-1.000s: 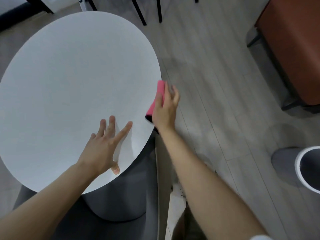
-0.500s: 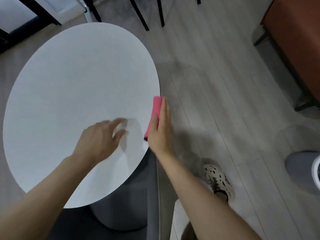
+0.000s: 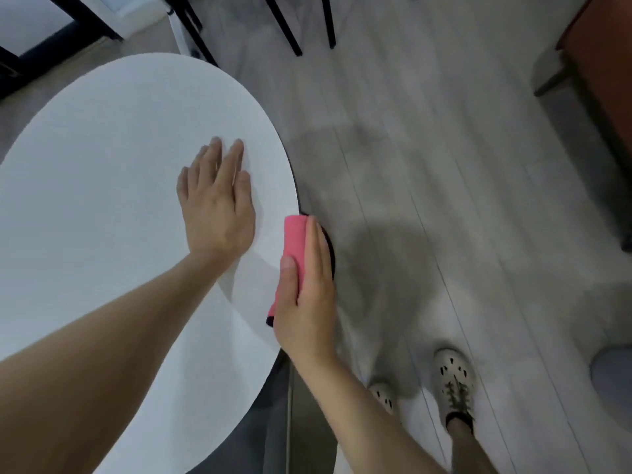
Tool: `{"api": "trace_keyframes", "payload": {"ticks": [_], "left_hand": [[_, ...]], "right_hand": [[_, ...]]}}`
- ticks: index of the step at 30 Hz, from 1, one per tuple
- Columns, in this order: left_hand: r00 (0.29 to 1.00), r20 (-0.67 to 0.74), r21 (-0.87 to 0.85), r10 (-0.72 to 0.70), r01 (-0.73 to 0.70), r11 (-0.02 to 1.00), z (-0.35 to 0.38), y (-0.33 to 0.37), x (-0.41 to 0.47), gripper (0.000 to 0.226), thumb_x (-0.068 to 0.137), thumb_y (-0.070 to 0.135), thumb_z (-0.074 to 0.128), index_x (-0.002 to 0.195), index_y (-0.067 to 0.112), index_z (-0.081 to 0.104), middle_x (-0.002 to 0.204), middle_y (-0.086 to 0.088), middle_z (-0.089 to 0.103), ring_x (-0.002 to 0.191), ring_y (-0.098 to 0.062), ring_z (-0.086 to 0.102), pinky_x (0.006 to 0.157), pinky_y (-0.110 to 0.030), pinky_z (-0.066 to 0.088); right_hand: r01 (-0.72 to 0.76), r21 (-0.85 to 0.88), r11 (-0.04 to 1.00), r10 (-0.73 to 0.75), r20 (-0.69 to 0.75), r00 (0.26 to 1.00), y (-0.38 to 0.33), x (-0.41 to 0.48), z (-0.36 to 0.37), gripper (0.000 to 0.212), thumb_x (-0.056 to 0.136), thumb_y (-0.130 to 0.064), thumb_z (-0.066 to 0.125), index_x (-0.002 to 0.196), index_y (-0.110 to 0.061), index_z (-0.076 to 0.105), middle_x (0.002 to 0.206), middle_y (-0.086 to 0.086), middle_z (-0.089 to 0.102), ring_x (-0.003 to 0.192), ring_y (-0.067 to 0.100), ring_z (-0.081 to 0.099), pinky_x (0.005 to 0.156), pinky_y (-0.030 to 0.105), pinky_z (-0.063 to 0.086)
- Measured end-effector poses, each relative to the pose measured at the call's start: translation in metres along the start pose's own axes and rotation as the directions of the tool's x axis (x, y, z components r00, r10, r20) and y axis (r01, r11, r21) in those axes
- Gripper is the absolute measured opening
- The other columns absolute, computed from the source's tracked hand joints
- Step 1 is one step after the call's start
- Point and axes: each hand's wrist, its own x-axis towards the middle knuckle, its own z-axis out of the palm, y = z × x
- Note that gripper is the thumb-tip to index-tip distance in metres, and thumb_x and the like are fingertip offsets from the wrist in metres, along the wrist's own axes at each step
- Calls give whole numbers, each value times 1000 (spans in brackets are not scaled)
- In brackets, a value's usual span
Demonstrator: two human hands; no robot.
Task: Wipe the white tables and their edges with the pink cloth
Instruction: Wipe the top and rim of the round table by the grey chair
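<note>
The round white table (image 3: 102,206) fills the left of the view, with a grey base showing under its near-right rim. The left hand (image 3: 217,203) lies palm down on the tabletop, towards the table's right side, fingers straight, close together and pointing away from the person; it holds nothing. Just right of it, the pink cloth (image 3: 293,249) sits folded over the table's right rim. Its long axis runs along the rim, from the near end by the wrist to the far end, which points away from the person and a little to the right. The right hand (image 3: 307,299) holds the cloth there, thumb on the cloth's upper face over the tabletop, straight fingers laid lengthwise down its outer side, so the cloth is pinched against the rim. Right of the table, two pale shoes (image 3: 453,374) stand on the grey plank floor (image 3: 444,159). Beyond the table stand black chair legs (image 3: 285,29); far right of it is a brown seat (image 3: 608,63).
</note>
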Motion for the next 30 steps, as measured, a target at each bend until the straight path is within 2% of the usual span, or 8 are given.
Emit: {"api": "trace_keyframes", "payload": {"ticks": [2, 6, 9, 14, 18, 21, 26, 30], "left_hand": [[1000, -5, 5, 2, -2, 1000, 1, -2, 0, 53, 116, 38, 24, 167, 31, 37, 175, -3, 32, 162, -24, 26, 130, -54, 21], [1000, -2, 1, -4, 4, 1000, 2, -3, 0, 54, 115, 38, 26, 167, 29, 38, 175, -2, 32, 163, -22, 26, 130, -56, 21], [1000, -7, 3, 4, -4, 1000, 1, -4, -2, 53, 115, 35, 29, 167, 26, 39, 175, -3, 32, 163, -22, 26, 130, -56, 21], [1000, -28, -12, -5, 4, 1000, 1, -3, -3, 55, 114, 31, 33, 166, 15, 39, 175, -3, 34, 164, -21, 27, 131, -55, 21], [1000, -21, -13, -3, 3, 1000, 1, -1, -2, 56, 113, 29, 35, 166, 13, 39, 175, -4, 34, 164, -22, 27, 130, -57, 22], [1000, -22, -16, -9, 8, 1000, 1, 0, -2, 56, 112, 29, 36, 166, 14, 40, 175, -4, 34, 163, -22, 28, 129, -58, 23], [999, -37, -33, -7, 6, 999, -1, 1, -3, 56, 111, 26, 40, 165, 12, 42, 174, -6, 36, 163, -24, 30, 128, -61, 26], [1000, -12, -39, -8, 8, 999, -2, 2, -3, 57, 110, 26, 42, 166, 12, 41, 175, -6, 34, 163, -24, 29, 128, -62, 26]], "right_hand": [[54, -56, 997, -54, 0, 999, -8, 72, 3, 55, 116, -29, 43, 168, -17, 35, 173, -1, 38, 157, 12, 37, 125, 21, 32], [133, -125, 983, -115, 138, 984, -25, 174, 16, 52, 115, -27, 49, 166, -17, 42, 171, -2, 42, 154, 17, 43, 122, 27, 36], [142, -83, 986, -134, 101, 986, -20, 135, 9, 52, 115, -28, 47, 166, -16, 41, 171, -3, 41, 156, 12, 41, 124, 24, 36], [118, -142, 983, -94, 168, 981, -10, 54, -23, 58, 117, -27, 46, 171, -29, 23, 177, -15, 24, 162, 4, 25, 127, 55, 37], [172, -163, 971, -124, 266, 956, -36, 176, 11, 55, 114, -22, 49, 167, -14, 37, 173, 0, 37, 157, 14, 37, 127, 31, 33], [286, -207, 936, -189, 391, 901, -52, 261, 37, 54, 111, -14, 54, 164, -8, 42, 170, 6, 43, 153, 21, 42, 125, 30, 33], [253, -211, 944, -181, 312, 933, -40, 194, 13, 53, 115, -24, 47, 167, -14, 37, 173, -2, 36, 157, 13, 37, 124, 18, 29], [215, -244, 946, -105, 398, 911, -36, 144, -18, 59, 118, -30, 42, 172, -25, 19, 177, -21, 12, 163, 6, 22, 128, 19, 27]]}}
